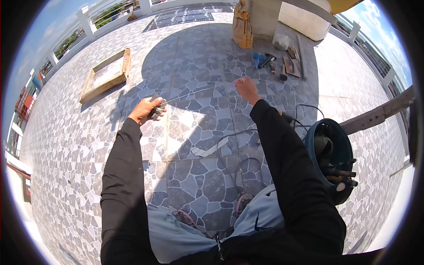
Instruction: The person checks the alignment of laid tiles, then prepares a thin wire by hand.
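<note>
My left hand [145, 110] is closed around a small greyish bundle [157, 113], its exact kind partly hidden by the fingers. From it a thin pale string [194, 93] stretches across to my right hand [247, 90]. The fingers of that hand are pinched together on the string's other end. Both hands are held out in front of me above the stone-patterned tile floor [198, 185], the right one a little farther away.
A wooden frame [104, 90] lies at the left. At the right stands a dark green bucket [310, 145] of tools, near a wooden beam [380, 112]. Cables and a white strip [207, 151] lie before my feet. Farther off are a paper sack [243, 26] and scattered hand tools [267, 60].
</note>
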Tool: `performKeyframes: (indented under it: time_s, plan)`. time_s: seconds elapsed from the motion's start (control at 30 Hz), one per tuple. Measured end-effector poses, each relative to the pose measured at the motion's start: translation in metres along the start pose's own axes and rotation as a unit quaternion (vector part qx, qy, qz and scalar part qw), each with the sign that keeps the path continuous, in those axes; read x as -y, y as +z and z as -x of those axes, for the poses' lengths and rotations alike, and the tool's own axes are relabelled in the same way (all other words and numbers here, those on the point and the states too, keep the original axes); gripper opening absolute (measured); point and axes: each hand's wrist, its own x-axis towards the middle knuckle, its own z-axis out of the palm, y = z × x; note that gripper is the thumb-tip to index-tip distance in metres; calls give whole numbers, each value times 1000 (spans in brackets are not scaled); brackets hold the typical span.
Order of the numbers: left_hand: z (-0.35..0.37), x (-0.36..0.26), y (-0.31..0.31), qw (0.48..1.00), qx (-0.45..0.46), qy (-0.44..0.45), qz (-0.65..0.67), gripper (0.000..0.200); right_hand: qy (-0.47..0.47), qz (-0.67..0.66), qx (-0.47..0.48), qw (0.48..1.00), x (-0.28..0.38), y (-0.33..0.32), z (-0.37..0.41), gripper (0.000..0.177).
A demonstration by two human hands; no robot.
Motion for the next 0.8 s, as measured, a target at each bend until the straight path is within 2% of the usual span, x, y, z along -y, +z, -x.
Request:
performKeyframes:
  time_s: [0.07, 0.13, 0.2, 0.27, 0.3, 0.37, 0.4, 0.47, 0.5, 0.53, 0.6, 0.67, 0.73, 0.8]
  plan:
    - [-1, -3, 4, 998, -48, 27, 23, 46, -126, 81, -2, 989, -26, 8, 0, 28]
    - [-4, -4, 11, 996, -68, 31, 41, 48, -160, 101, 11, 982, -30, 10, 0, 27]
    - [-7, -8, 14, 987, -26, 68, 145, 53, -199, 119, 25, 972, -38, 14, -9, 26]
    - [-8, -13, 20, 986, -25, 71, 151, 55, -313, 317, 103, 890, -60, 24, -28, 24]
    - [-9, -18, 24, 985, -20, 77, 155, 57, -313, 316, 104, 890, -54, 25, -27, 24]
    - [-9, -26, 34, 986, -31, 69, 146, 56, -181, 156, 41, 970, -21, 25, -22, 21]
    - [-10, -28, 37, 988, -42, 76, 130, 55, -181, 157, 42, 970, -4, 26, -20, 21]
    - [-13, -31, 42, 988, -68, 90, 101, 54, -289, 86, -105, 948, 39, 28, -17, 24]
    - [-14, -33, 46, 988, -69, 91, 102, 54, -186, -36, 33, 981, 72, 23, -7, 26]
    - [-14, -37, 50, 986, -76, 104, 107, 53, -73, -156, 169, 970, 104, 20, 8, 29]
    - [-16, -43, 62, 978, -101, 134, 121, 51, -8, -208, 326, 922, 140, 26, 30, 34]
    - [-19, -47, 70, 973, -113, 156, 127, 51, 11, -258, 400, 879, 157, 39, 44, 40]
    - [-22, -49, 73, 959, -137, 200, 146, 50, 7, -283, 383, 879, 167, 51, 57, 40]
    - [-26, -48, 74, 954, -151, 207, 156, 50, 3, -308, 368, 877, 170, 67, 60, 41]
